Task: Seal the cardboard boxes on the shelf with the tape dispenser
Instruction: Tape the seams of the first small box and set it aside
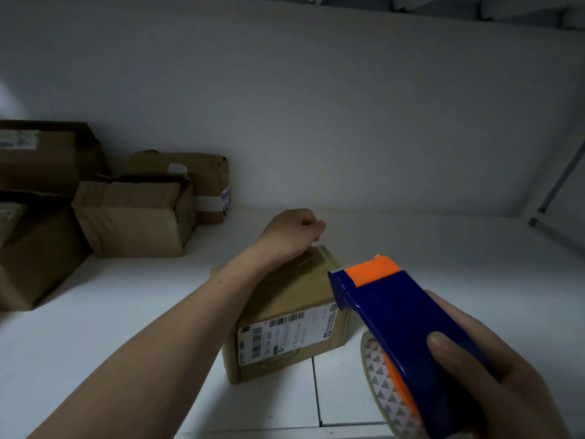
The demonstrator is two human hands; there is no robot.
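A small cardboard box point(294, 299) with a white shipping label on its near face sits on the white shelf point(126, 312) in the middle. My left hand point(292, 231) rests on the box's far top edge, fingers curled down over a strip of clear tape there. My right hand point(484, 369) grips a blue and orange tape dispenser point(395, 315) at the lower right, its orange head just right of the box's near right corner. The tape roll point(384, 391) shows under the dispenser.
Several brown cardboard boxes point(133, 213) are stacked at the shelf's left rear, one with open flaps. A white back wall point(348, 122) closes the shelf. A metal shelf upright point(554, 185) runs along the right side.
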